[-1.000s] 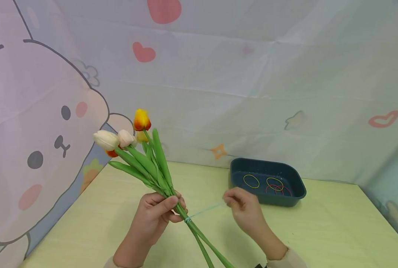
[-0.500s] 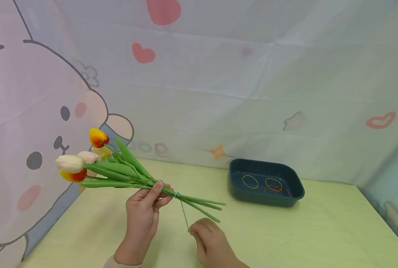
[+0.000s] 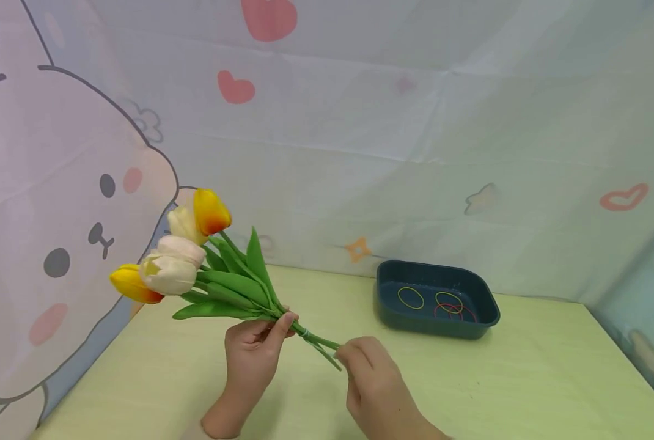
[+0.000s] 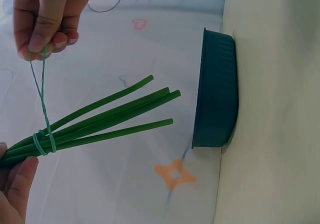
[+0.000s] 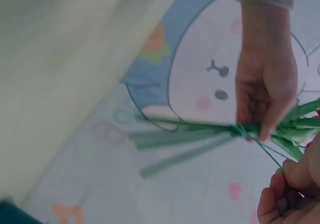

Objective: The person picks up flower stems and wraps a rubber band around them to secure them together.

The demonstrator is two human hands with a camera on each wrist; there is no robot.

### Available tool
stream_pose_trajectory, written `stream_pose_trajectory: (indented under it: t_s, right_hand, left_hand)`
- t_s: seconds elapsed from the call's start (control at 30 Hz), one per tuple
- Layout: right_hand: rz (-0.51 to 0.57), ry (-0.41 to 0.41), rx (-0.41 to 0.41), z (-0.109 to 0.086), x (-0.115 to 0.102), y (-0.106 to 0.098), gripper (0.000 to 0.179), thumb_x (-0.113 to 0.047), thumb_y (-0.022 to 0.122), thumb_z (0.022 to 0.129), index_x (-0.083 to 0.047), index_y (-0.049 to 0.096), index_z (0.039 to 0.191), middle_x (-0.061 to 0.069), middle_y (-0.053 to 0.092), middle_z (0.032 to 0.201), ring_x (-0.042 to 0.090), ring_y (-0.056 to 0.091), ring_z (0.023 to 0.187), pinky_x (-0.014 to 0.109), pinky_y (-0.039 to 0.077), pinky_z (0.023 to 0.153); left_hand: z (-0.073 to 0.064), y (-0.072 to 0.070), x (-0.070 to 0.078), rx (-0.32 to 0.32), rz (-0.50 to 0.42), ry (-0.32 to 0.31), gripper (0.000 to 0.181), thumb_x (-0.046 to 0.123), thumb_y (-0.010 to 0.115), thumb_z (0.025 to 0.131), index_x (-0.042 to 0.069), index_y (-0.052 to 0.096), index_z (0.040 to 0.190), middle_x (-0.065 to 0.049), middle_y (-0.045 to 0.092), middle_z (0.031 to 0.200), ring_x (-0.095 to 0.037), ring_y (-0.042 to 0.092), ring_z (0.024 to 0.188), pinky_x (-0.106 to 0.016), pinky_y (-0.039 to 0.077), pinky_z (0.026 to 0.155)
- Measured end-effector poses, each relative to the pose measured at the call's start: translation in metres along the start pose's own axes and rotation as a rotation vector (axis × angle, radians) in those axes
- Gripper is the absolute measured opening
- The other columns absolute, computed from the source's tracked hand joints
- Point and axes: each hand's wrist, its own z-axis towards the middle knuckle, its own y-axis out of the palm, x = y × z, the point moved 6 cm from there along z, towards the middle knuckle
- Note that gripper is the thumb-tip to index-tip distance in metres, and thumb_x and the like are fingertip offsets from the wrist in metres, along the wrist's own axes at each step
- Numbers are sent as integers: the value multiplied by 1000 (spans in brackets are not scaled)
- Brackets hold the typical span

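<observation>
A bunch of artificial tulips (image 3: 230,284), with white, pale yellow and orange-yellow blooms, slants up to the left in the head view. My left hand (image 3: 252,360) grips its green stems (image 4: 125,109) below the leaves. A thin green rubber band (image 3: 304,333) is wound around the stems just past my left thumb. My right hand (image 3: 376,379) pinches a stretched loop of that band, pulled away from the stems. In the left wrist view the loop shows as two strands between the wraps and my right fingertips (image 4: 37,44). The right wrist view shows both hands close together at the band.
A dark blue plastic basin (image 3: 437,327) stands at the back right of the pale yellow-green table (image 3: 525,379). Several yellow and red rubber bands (image 3: 411,298) lie in it. Behind the table hangs a printed cloth (image 3: 332,122) with a rabbit and hearts.
The bunch swung down toward level, then tilted up again, and its blooms have turned. My right hand moved from the right down below the stems, then up near the stem ends, still pinching the band.
</observation>
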Motion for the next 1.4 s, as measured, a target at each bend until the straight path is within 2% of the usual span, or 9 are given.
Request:
stream_pose_trajectory:
  t_s: [0.13,0.3,0.47,0.6,0.7,0.83,1.03,1.2,1.4]
  right_hand:
    - [-7,-46,33,15,3,-20,30,-2,29,88,-3,59,82,2,52,81,14,51,75,18,48,67]
    - [5,-104,67,30,2,-49,34,2,26,86,-2,59,78,2,52,79,13,49,73,14,45,66]
    - [-9,-148,131,41,10,-74,35,4,27,82,0,60,76,4,53,78,15,50,70,14,44,63]
    - [4,-85,146,45,32,-78,29,6,33,80,-1,61,75,3,56,78,12,52,67,12,44,58]
    - [61,5,120,42,52,-70,24,12,43,77,-4,61,77,1,58,78,7,49,62,10,41,54]
    - [161,116,60,32,70,-46,27,18,56,73,-8,61,79,1,59,77,2,41,56,8,36,50]
    - [256,194,-31,9,71,6,23,12,63,74,-11,62,78,-3,59,75,4,49,64,10,43,57]
    - [365,218,-125,-5,53,43,15,5,64,78,-10,63,79,-3,60,74,3,53,67,10,46,61]
    - [518,212,-223,-14,24,63,10,0,60,83,-9,63,80,-1,62,72,2,52,63,8,45,57]
  left_hand:
    - [0,3,3,-36,100,68,8,-8,66,75,-2,69,70,-13,65,63,-3,59,57,-21,54,57]
    - [2,1,-2,-40,122,64,17,-7,66,76,2,67,61,-8,62,55,1,46,48,-21,54,58]
    - [3,6,-6,-111,-45,-110,7,-4,63,80,-8,67,75,-16,66,69,-10,64,63,-34,57,63]
    - [2,12,-3,-200,-187,-289,13,2,62,83,-10,66,80,-8,68,73,-17,67,68,-39,56,63]
    - [1,15,2,-275,-294,-382,10,3,60,85,-1,69,83,-1,68,74,-17,67,69,-39,56,62]
    - [1,17,6,-395,-475,-430,22,0,52,88,12,71,87,0,68,79,-16,67,72,-35,57,64]
    - [-2,18,5,-487,-681,-503,29,-3,43,92,7,69,93,-1,66,83,-16,67,77,-26,56,66]
    - [-1,14,-2,-428,-781,-584,30,0,39,95,7,67,93,-2,65,86,-14,66,81,-22,55,69]
    - [3,5,-16,-229,-739,-638,26,4,44,94,5,69,87,-4,65,82,-15,67,80,-21,54,70]
